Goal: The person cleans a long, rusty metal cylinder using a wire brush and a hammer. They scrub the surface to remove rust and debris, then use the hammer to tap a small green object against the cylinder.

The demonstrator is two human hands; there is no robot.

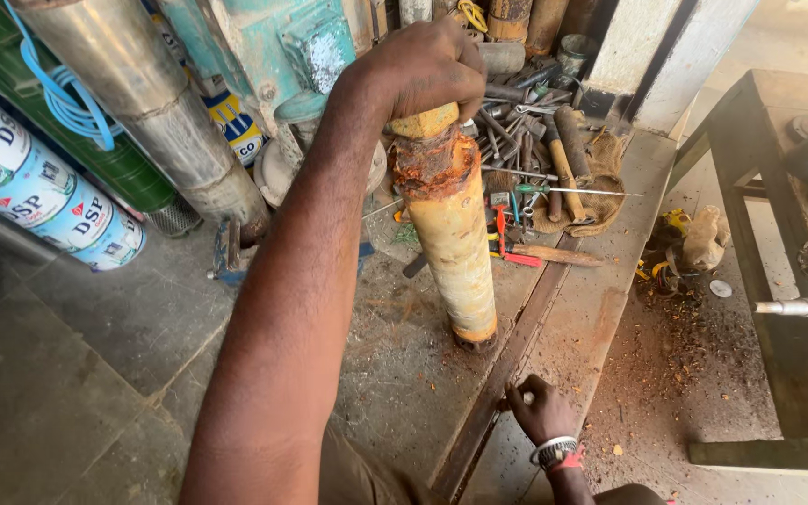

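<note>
Left hand (427, 70): fingers clenched over the top end of the rusty yellow pump cylinder (448, 234).
Cylinder: upright on the concrete floor (395, 374), base beside a metal floor rail (502, 374).
Right hand (540, 411): low by the rail, fingers curled; what they pinch cannot be told.
Behind: 1 heap of hand tools (530, 131).

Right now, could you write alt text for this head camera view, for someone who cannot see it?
A person's left hand grips the top of a rusty yellowish pipe standing upright on a dusty concrete floor. The right hand, wearing a wristband, rests low beside a metal floor rail. A heap of hand tools lies behind the pipe.
</note>
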